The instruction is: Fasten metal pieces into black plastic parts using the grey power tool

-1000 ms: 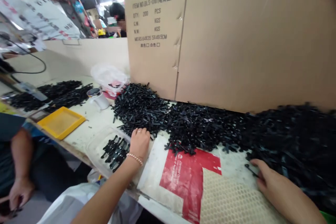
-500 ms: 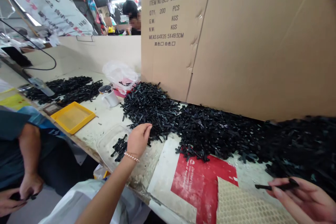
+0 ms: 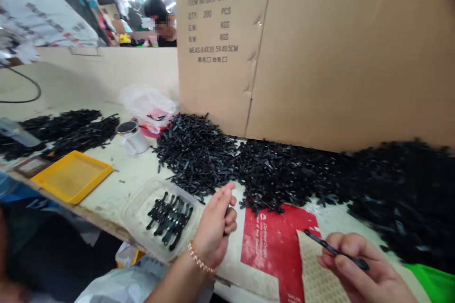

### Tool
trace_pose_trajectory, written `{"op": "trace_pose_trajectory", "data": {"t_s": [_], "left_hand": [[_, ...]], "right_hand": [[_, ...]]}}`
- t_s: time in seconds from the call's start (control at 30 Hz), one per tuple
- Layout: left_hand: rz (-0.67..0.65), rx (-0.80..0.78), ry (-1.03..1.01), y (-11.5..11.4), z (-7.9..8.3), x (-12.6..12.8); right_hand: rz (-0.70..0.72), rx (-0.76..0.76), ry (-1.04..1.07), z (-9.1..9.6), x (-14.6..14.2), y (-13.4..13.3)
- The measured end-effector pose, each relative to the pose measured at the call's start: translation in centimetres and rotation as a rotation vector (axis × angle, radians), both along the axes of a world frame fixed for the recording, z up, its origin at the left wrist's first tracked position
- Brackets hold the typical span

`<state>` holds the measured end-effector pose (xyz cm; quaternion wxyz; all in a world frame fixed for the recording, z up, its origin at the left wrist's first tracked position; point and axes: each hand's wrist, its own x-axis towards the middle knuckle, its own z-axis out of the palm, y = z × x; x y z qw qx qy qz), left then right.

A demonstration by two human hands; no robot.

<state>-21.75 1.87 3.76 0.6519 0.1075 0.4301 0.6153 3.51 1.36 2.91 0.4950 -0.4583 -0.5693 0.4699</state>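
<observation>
My right hand (image 3: 362,265), at the lower right, pinches a slim black plastic strip (image 3: 322,242) with rounded ends between thumb and fingers. My left hand (image 3: 215,227) wears a beaded bracelet and is closed, its fingers curled. A dark sliver of a black plastic piece shows between them; the rest is hidden. Beside that wrist, a clear plastic container (image 3: 128,227) holds several black strips lying side by side. Just beyond the left hand lies a heap of loose black pieces (image 3: 199,151), joined on the right by another heap (image 3: 280,175).
Behind the heaps stands a big cardboard box (image 3: 320,57). Leftward are a yellow tray (image 3: 106,170), a white lidded mug (image 3: 137,143), a plastic bag (image 3: 145,104) and more black pieces (image 3: 85,132). A textured mat (image 3: 320,270) lies before me, a green bin (image 3: 433,284) at right. Another person sits beyond the partition.
My left hand has moved right and toward me, away from the heap, with a black piece now in its fingers. My right hand has shifted left with its strip. The view has turned right.
</observation>
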Motion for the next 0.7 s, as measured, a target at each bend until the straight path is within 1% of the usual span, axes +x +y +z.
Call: {"op": "trace_pose_trajectory", "data": {"t_s": [0.07,0.17,0.3,0.4,0.47,0.57,0.63,0.7], "left_hand": [[-0.097,-0.020,-0.112,-0.8,-0.2,1.9],[-0.219,-0.031,-0.206,-1.8,0.1,3.6],[-0.429,-0.068,-0.235,-3.2,1.4,4.4],[-0.548,-0.030,-0.242,-3.9,1.9,4.8],[-0.584,0.019,-0.215,-4.3,1.8,5.4],[-0.614,0.052,-0.101,-4.9,1.7,6.5],[-0.588,0.050,-0.029,-5.4,1.9,7.4],[-0.524,0.028,-0.017,-6.0,2.4,8.4]], "right_hand": [[0.009,-0.036,0.098,0.9,-1.3,-0.8],[-0.040,-0.036,0.138,1.3,-2.4,-1.8],[-0.081,0.021,0.124,1.0,-2.5,-2.8],[-0.051,0.103,0.081,1.1,-2.3,-3.3],[0.023,0.201,-0.001,1.3,-2.0,-3.7],[0.102,0.337,-0.132,1.5,-1.2,-4.1],[0.103,0.395,-0.182,1.4,-0.6,-4.5],[0.107,0.429,-0.202,1.2,0.0,-4.9]]}}
